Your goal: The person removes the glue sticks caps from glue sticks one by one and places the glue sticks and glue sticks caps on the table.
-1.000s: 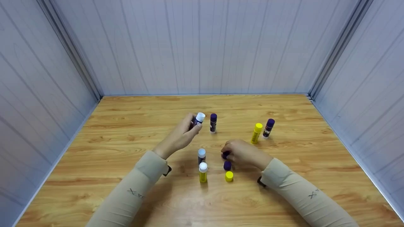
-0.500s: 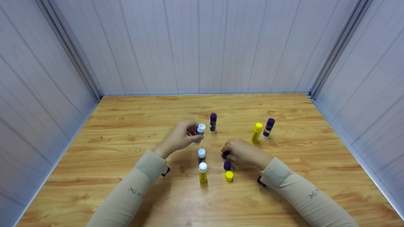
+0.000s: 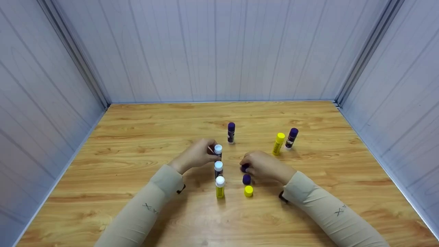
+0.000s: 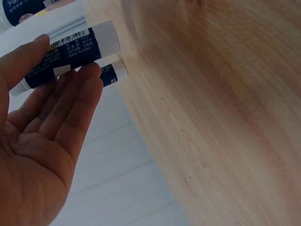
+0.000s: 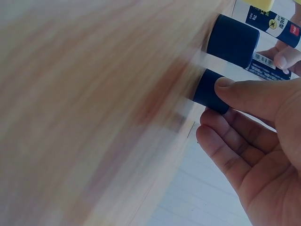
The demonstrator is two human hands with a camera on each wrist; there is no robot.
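Observation:
My left hand [image 3: 196,155] pinches an uncapped dark glue stick [image 3: 218,150] with a white top, upright behind another dark one [image 3: 218,166] and a yellow one with a white top [image 3: 220,187]. In the left wrist view thumb and fingers hold the dark tube [image 4: 70,54] by its sides. My right hand [image 3: 265,166] pinches a dark purple cap [image 3: 244,167]; in the right wrist view the cap [image 5: 210,91] sits between thumb and fingers at the tabletop. Nearer the front stand another purple cap [image 3: 246,179] and a yellow cap [image 3: 248,191].
A purple-capped glue stick [image 3: 231,133] stands behind the hands. At the right are a yellow glue stick [image 3: 279,144] and another purple-capped one [image 3: 291,138]. Pale panels [image 3: 219,51] enclose the wooden table [image 3: 137,123] at the back and sides.
My left hand has lowered the dark glue stick and brought it nearer, into line behind the two white-topped sticks. It was tilted and now looks upright. My right hand has stayed on the cap.

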